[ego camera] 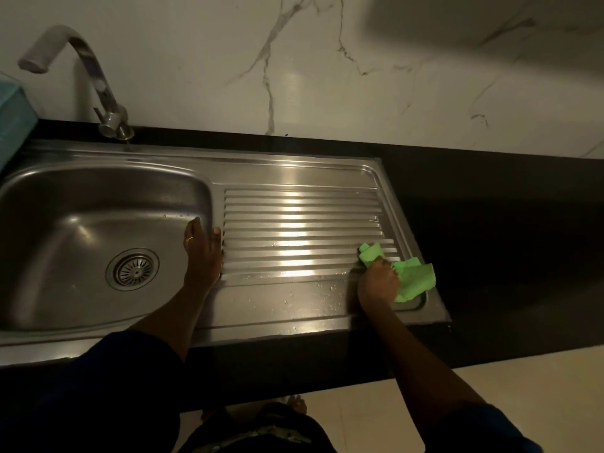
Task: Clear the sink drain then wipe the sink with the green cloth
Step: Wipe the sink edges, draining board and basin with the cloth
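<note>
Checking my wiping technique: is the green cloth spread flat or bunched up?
Bunched up. The green cloth is crumpled in the right hand, folds sticking out on both sides, on the drainboard.

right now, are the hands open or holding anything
left hand: open, fingers straight, resting on the sink rim beside the basin
right hand: gripping the bunched green cloth on the drainboard

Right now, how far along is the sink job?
Done: the round steel drain strainer looks clear of debris. In hand: the right hand grips the crumpled green cloth on the ribbed steel drainboard; the left hand rests on the basin rim. Left: droplets along the drainboard's front; likely the basin too.
</note>
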